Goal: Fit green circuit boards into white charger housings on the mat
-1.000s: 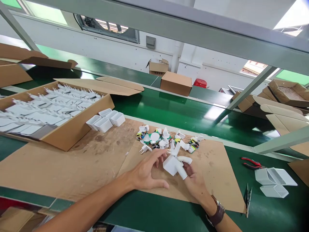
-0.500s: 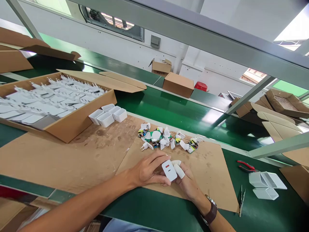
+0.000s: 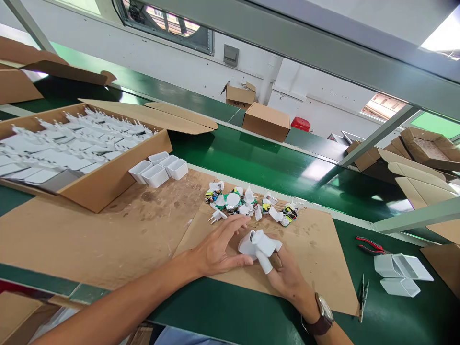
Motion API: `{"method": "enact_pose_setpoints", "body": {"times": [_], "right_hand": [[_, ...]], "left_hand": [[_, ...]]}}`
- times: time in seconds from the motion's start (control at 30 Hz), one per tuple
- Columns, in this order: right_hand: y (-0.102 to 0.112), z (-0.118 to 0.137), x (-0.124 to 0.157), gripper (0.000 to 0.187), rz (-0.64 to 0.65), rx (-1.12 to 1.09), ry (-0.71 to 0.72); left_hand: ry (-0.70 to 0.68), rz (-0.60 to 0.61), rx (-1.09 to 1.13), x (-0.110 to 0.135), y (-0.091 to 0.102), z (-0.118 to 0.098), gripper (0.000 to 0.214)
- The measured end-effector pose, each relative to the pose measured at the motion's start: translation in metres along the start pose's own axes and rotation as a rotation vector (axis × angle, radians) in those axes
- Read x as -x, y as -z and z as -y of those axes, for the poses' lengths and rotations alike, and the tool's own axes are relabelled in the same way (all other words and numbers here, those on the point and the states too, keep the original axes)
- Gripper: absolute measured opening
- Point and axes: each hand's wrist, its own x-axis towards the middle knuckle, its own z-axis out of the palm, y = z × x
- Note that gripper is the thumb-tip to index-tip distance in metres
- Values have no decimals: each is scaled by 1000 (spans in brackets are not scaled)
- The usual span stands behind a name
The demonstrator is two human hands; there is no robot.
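Observation:
A white charger housing (image 3: pixel 246 245) is tilted between my hands above the cardboard sheet. My right hand (image 3: pixel 287 273), with white covers on its fingertips, grips a white end piece (image 3: pixel 265 243) at the housing's near right side; whether the two are joined I cannot tell. Around the housing's left side, my left hand (image 3: pixel 215 247) has its thumb and fingers apart, with a gap above the housing. Just beyond lie opened charger parts: green circuit boards (image 3: pixel 220 200), broken white shells (image 3: pixel 246 209) and a white plug piece (image 3: pixel 217 216).
A carton (image 3: pixel 97 201) of white chargers stands left, beside several white empty shells (image 3: pixel 156 176). On the right are red-handled pliers (image 3: pixel 372 247), tweezers (image 3: pixel 362 299) and more white shells (image 3: pixel 398 273). A metal beam (image 3: pixel 323 57) crosses overhead.
The charger has turned, so its port face no longer shows. My left fingers have opened away from it. My right hand has shifted slightly right and now grips the white end piece.

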Motion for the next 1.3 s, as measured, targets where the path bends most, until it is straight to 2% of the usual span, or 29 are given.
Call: {"method": "enact_pose_setpoints", "body": {"times": [0.07, 0.13, 0.27, 0.37, 0.5, 0.57, 0.63, 0.73, 0.83, 0.93, 1.0, 1.1, 1.17, 1.3], "right_hand": [[0, -1, 0, 39, 69, 181, 148], [-1, -2, 1, 42, 80, 237, 196], [-4, -6, 4, 43, -4, 272, 140], [-5, -6, 5, 49, -38, 290, 119], [-7, -1, 2, 56, -69, 289, 172], [-8, -2, 0, 57, -41, 312, 224], [-11, -8, -2, 53, -2, 356, 289], [-16, -21, -3, 50, -26, 439, 346], [-22, -30, -4, 48, -37, 511, 327], [-22, -30, -3, 42, -19, 563, 256], [-13, -24, 0, 38, -32, 581, 222], [11, -12, 14, 37, -123, 565, 188], [34, -4, 31, 33, -237, 544, 99], [77, 1, 76, 26, -508, 581, -170]], "left_hand": [[34, 15, -14, 0, 0, 0, 62], [13, 28, -17, -1, 0, 0, 47], [-103, 38, 14, -5, -1, -1, 35], [-174, 81, -55, -9, -1, -5, 21], [-172, 147, -126, -10, 1, -11, 27], [-207, 163, -139, -9, 2, -9, 27], [-258, 161, -160, -9, 2, -6, 24], [-300, 139, -214, -10, 0, -1, 19], [-307, 99, -282, -9, -3, 2, 24], [-288, 29, -340, -3, -5, 6, 45], [-272, 2, -354, 2, -6, 9, 50], [-269, 10, -343, 8, -7, 11, 45], [-287, 27, -339, 8, -7, 8, 42], [-364, 47, -331, 1, -4, -5, 38]]}}
